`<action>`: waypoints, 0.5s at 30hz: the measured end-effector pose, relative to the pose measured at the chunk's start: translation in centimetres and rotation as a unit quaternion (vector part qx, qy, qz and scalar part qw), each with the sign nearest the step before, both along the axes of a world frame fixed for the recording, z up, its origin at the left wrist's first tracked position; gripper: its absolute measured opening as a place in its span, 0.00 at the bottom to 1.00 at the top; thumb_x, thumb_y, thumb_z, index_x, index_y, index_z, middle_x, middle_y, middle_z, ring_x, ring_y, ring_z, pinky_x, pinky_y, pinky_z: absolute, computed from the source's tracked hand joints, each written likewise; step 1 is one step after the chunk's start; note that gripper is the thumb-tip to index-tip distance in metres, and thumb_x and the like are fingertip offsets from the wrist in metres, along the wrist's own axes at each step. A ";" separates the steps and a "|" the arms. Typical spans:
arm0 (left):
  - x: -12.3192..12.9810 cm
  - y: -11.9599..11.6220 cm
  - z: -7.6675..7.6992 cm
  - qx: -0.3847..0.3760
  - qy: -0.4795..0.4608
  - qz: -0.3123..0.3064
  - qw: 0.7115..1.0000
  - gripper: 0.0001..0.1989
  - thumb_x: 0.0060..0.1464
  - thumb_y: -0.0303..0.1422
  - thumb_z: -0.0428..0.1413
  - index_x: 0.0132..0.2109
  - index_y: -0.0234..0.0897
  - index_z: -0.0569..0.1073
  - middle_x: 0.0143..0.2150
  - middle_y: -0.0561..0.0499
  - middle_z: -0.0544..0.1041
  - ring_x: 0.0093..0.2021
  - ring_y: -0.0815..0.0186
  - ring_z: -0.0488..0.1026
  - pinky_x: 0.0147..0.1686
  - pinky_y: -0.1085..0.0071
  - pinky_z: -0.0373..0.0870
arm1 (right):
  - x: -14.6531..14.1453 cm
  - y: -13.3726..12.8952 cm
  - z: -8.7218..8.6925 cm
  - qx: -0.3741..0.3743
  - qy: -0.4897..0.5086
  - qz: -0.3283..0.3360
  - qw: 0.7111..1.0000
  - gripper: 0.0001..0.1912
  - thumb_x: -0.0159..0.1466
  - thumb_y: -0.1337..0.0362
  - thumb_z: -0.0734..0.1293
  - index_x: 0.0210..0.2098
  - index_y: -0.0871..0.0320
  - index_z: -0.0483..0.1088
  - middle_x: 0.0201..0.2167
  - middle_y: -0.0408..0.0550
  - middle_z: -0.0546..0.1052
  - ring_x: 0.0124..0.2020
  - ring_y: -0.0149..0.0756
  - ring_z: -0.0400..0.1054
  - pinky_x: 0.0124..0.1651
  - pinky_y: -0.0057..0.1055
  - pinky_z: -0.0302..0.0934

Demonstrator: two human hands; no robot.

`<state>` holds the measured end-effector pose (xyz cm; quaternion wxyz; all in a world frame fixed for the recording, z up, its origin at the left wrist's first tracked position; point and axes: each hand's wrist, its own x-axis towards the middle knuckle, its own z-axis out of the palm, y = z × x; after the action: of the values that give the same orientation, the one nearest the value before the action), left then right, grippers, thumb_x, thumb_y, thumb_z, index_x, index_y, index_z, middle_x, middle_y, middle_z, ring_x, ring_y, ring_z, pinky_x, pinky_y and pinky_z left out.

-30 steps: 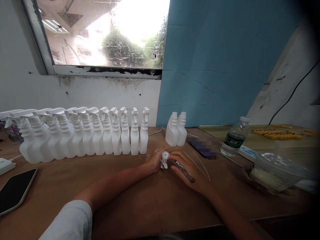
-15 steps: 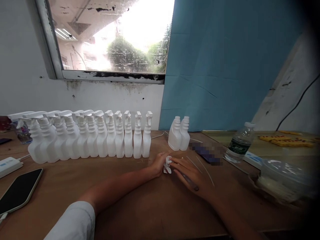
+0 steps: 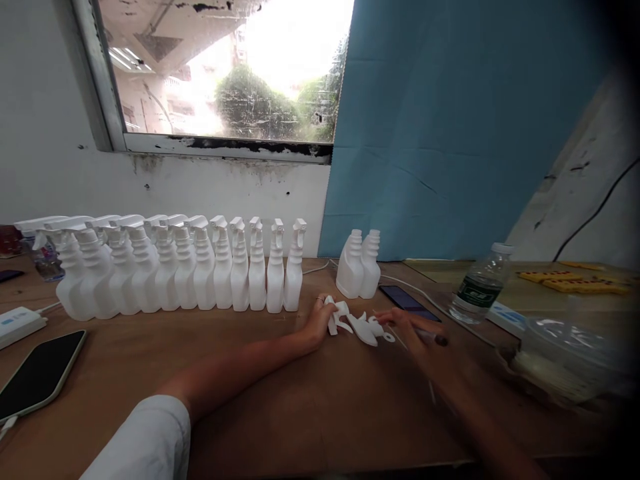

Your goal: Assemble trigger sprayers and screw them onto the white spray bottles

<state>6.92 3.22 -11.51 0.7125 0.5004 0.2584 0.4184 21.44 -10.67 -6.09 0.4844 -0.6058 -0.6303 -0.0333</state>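
Observation:
My left hand (image 3: 319, 323) is closed around a white spray trigger piece (image 3: 340, 319) just above the brown table. Right beside it lies a white curved shroud (image 3: 363, 329), with small white parts, one of them a ring (image 3: 389, 337), at its right end. The fingertips of my right hand (image 3: 407, 328) are at these small parts. A dark-tipped tool (image 3: 436, 337) is held in my right hand, its far end hidden under the fingers. Two white bottles (image 3: 351, 265) without sprayers stand behind my hands.
White spray bottles with trigger heads (image 3: 185, 267) stand in a row at the left. A phone (image 3: 43, 373) lies at far left, another (image 3: 409, 301) behind my right hand. At the right are a water bottle (image 3: 475, 287) and a clear container (image 3: 565, 353).
My right hand has moved right, away from my left hand. The white shroud and small parts now show between the hands. My left hand has shifted slightly up and still holds a white piece.

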 end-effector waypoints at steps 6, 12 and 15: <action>-0.5 -0.1 0.1 0.165 0.137 0.058 0.975 0.21 0.45 0.25 0.59 0.48 0.38 0.68 0.40 0.49 0.72 0.43 0.59 0.70 0.46 0.67 0.66 | 3.9 -0.2 0.7 -0.156 0.089 -0.084 0.980 0.33 0.65 0.39 0.56 0.22 0.57 0.76 0.22 0.52 0.80 0.28 0.45 0.75 0.36 0.38 0.67; -1.1 0.1 -0.2 0.284 0.240 0.058 0.927 0.13 0.44 0.34 0.63 0.39 0.38 0.72 0.41 0.45 0.74 0.52 0.48 0.67 0.59 0.56 0.56 | 4.4 0.2 0.5 -0.185 0.142 -0.052 0.971 0.33 0.63 0.37 0.58 0.24 0.58 0.76 0.23 0.53 0.80 0.25 0.43 0.75 0.33 0.37 0.66; -1.2 0.2 -0.4 0.327 0.270 0.060 0.904 0.11 0.46 0.37 0.62 0.36 0.39 0.72 0.45 0.43 0.74 0.57 0.45 0.64 0.63 0.52 0.49 | 4.3 0.1 0.7 -0.184 0.144 -0.055 0.971 0.33 0.62 0.37 0.58 0.24 0.59 0.75 0.22 0.52 0.79 0.23 0.41 0.74 0.29 0.35 0.65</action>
<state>5.70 3.44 -11.93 0.3854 0.7828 0.3193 0.3697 25.76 -10.59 -5.38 0.4479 -0.7166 -0.5150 0.1440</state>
